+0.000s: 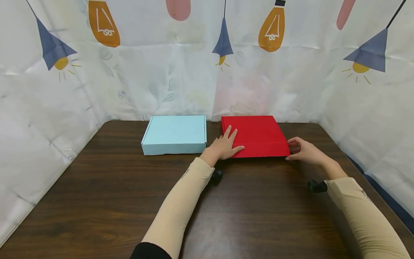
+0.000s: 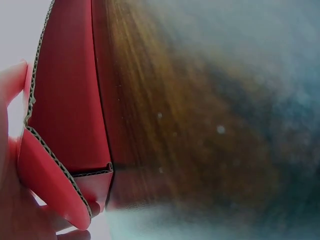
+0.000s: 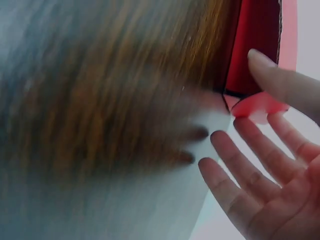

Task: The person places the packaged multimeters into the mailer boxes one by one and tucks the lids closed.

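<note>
A red cardboard box [image 1: 257,130] lies on the dark table, its lid standing slightly away from the base along the front. My left hand [image 1: 224,146] rests on its left front corner, fingers spread over the lid. In the left wrist view, a rounded side flap [image 2: 52,180] sticks out beside the fingers, and the lid's corrugated edge shows. At the right front corner is my right hand [image 1: 305,151], thumb in front and fingers by the side. The right wrist view has those fingers extended, their tips by another rounded flap [image 3: 260,106]; whether they touch it is unclear.
A closed light blue box [image 1: 176,129] sits left of the red one, near my left wrist. The brown wooden table [image 1: 106,201] reaches back to a patterned curtain [image 1: 145,72], which also hangs along both sides. Dark wrist cameras [image 1: 317,186] protrude below the wrists.
</note>
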### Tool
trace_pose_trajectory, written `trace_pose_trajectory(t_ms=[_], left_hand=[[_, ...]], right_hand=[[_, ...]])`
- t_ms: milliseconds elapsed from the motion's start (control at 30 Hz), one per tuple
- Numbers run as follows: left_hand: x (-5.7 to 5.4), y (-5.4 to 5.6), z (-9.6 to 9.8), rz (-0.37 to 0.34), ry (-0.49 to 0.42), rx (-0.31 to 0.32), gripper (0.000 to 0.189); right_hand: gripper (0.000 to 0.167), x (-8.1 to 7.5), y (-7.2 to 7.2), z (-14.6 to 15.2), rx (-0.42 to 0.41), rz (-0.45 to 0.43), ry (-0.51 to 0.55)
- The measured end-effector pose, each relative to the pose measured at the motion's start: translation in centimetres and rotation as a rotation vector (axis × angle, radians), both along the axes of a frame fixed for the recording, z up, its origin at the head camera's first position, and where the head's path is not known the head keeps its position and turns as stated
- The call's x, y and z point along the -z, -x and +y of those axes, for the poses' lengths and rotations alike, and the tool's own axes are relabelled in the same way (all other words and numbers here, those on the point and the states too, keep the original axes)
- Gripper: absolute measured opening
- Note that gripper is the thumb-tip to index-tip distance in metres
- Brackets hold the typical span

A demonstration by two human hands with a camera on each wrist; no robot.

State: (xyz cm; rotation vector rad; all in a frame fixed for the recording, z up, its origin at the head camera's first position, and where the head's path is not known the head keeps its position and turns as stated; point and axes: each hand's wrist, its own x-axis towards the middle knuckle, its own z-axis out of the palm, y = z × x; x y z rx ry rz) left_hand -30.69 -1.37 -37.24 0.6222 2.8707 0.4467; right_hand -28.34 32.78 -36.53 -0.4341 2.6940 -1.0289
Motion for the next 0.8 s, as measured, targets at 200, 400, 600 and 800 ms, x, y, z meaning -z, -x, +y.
trace_pose_trajectory(t_ms=[200, 400, 600, 800], left_hand=[[0.0, 0.1, 0.0, -0.005, -0.001, -0.001, 0.086], [0.2, 0.2, -0.1, -0.012, -0.014, -0.002, 0.086], [0.1, 0.3, -0.1, -0.022, -0.025, -0.001, 0.086], [-0.1, 0.1, -0.1, -0.029, -0.029, -0.003, 0.086]], right_hand=[[0.067, 0.1, 0.2, 0.5, -0.038, -0.02, 0.048], [0.065, 0.1, 0.3, 0.9, -0.053, -0.081, 0.105], [0.068, 0.2, 0.3, 1.6, -0.053, -0.147, 0.137], [0.071, 0.0, 0.1, 1.8, -0.063, -0.162, 0.146]])
